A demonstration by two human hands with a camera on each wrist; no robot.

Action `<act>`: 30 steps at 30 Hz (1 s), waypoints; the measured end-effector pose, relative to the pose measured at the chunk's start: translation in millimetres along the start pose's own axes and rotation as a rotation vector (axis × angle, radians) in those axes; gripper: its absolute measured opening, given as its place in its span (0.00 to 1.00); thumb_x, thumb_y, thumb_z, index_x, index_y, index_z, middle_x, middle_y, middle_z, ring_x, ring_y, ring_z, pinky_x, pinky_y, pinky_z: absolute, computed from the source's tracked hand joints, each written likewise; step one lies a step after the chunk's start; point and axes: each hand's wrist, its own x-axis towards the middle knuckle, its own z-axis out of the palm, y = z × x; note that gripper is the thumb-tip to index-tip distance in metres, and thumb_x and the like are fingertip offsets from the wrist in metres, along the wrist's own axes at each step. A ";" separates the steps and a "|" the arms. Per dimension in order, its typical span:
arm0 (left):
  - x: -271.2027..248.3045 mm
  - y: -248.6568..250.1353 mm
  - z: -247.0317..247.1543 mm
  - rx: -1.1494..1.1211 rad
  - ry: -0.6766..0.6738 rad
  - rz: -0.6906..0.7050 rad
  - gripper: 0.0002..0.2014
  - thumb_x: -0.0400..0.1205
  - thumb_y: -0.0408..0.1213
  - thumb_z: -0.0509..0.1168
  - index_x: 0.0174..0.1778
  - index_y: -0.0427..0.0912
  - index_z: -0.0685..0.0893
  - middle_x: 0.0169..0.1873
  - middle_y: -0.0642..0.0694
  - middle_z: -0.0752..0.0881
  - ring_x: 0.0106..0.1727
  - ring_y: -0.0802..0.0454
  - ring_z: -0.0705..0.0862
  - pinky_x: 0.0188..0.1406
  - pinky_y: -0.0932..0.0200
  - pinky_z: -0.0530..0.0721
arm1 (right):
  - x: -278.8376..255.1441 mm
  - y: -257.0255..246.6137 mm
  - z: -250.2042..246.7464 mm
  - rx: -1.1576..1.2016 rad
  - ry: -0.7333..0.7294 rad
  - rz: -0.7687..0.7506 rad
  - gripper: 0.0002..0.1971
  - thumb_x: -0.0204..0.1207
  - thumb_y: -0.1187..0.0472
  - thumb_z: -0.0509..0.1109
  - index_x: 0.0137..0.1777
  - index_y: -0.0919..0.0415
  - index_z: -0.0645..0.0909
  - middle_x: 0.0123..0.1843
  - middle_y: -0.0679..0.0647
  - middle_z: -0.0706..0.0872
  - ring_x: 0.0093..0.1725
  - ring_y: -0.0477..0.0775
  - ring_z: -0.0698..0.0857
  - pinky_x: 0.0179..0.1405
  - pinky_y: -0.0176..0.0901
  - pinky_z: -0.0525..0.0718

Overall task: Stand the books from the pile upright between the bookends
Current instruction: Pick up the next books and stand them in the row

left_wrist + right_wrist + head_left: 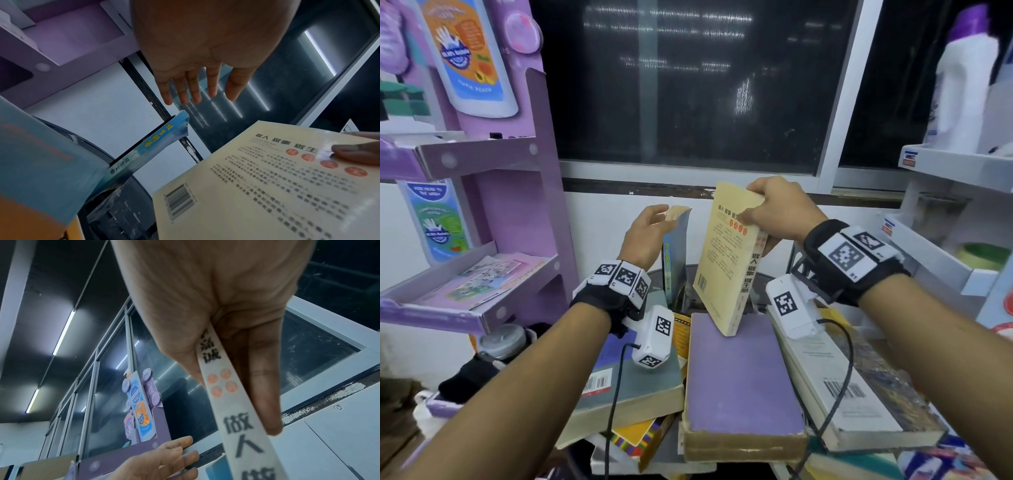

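My right hand (779, 209) pinches the top corner of the cream book (726, 260), thumb on the back cover and fingers behind, with the spine running out of the grip in the right wrist view (226, 395). The book hangs tilted below my hand, its lower corner just over or touching the purple book (739, 377) that lies flat on the pile; I cannot tell which. To the left of that hand, my left hand (649, 229) is spread with its fingers straight, the fingertips (191, 95) at the top edge of the blue book (676, 253). From the head view they seem to rest on it, while the left wrist view shows them a little above its top, so I cannot tell whether they touch. The blue book (144, 149) stands nearly upright, leaning slightly, with its foot down by a dark curved piece that I cannot make out. Beneath both wrists the pile spreads out: a grey book (626, 383) under my left wrist, a white book (835, 387) with a barcode under my right. Further left of my left hand stands a purple display shelf (524, 212); beyond both hands is a dark window (688, 85).
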 end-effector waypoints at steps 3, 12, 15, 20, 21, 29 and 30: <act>15.2 -10.1 3.3 0.012 -0.011 -0.040 0.19 0.84 0.37 0.63 0.72 0.47 0.76 0.68 0.46 0.78 0.64 0.50 0.76 0.59 0.56 0.68 | 21.5 2.0 7.3 -0.011 0.009 0.017 0.11 0.78 0.63 0.70 0.60 0.60 0.78 0.53 0.60 0.89 0.39 0.59 0.91 0.28 0.53 0.91; 56.0 -31.3 6.8 0.053 -0.058 -0.087 0.21 0.84 0.40 0.63 0.74 0.49 0.75 0.71 0.43 0.76 0.66 0.48 0.76 0.64 0.53 0.72 | 75.0 8.7 38.4 -0.032 0.022 0.009 0.10 0.79 0.66 0.67 0.60 0.62 0.77 0.53 0.61 0.88 0.37 0.59 0.91 0.23 0.50 0.89; 61.6 -39.7 9.6 0.084 -0.105 -0.095 0.21 0.85 0.41 0.61 0.75 0.49 0.74 0.74 0.45 0.75 0.73 0.48 0.73 0.72 0.48 0.70 | 87.4 13.2 52.2 -0.041 0.012 0.011 0.12 0.79 0.67 0.66 0.61 0.63 0.77 0.53 0.62 0.88 0.37 0.62 0.91 0.25 0.55 0.90; 70.4 -52.6 12.3 0.075 -0.107 -0.074 0.18 0.84 0.40 0.63 0.71 0.52 0.78 0.70 0.48 0.77 0.72 0.50 0.73 0.64 0.54 0.73 | 110.3 22.1 77.9 -0.099 -0.023 0.002 0.15 0.77 0.64 0.67 0.64 0.62 0.76 0.56 0.62 0.85 0.45 0.65 0.89 0.38 0.60 0.90; 71.3 -53.6 11.1 0.061 -0.110 -0.084 0.17 0.83 0.40 0.64 0.69 0.53 0.80 0.68 0.47 0.78 0.68 0.49 0.76 0.60 0.53 0.76 | 113.8 23.5 83.0 -0.117 -0.030 0.001 0.16 0.76 0.63 0.68 0.64 0.62 0.76 0.58 0.62 0.85 0.48 0.66 0.88 0.42 0.61 0.90; 73.5 -60.9 1.4 -0.084 -0.147 -0.100 0.16 0.77 0.43 0.70 0.61 0.56 0.84 0.65 0.41 0.80 0.62 0.43 0.83 0.57 0.44 0.87 | 138.7 36.9 120.0 -0.251 -0.075 0.016 0.18 0.77 0.59 0.67 0.67 0.59 0.74 0.59 0.61 0.84 0.50 0.63 0.86 0.52 0.55 0.87; 73.7 -61.8 1.2 -0.087 -0.153 -0.095 0.16 0.76 0.44 0.71 0.61 0.57 0.84 0.65 0.41 0.80 0.63 0.43 0.83 0.58 0.43 0.86 | 141.2 39.0 123.4 -0.254 -0.075 0.023 0.18 0.77 0.58 0.67 0.67 0.58 0.74 0.58 0.60 0.84 0.50 0.63 0.86 0.54 0.54 0.85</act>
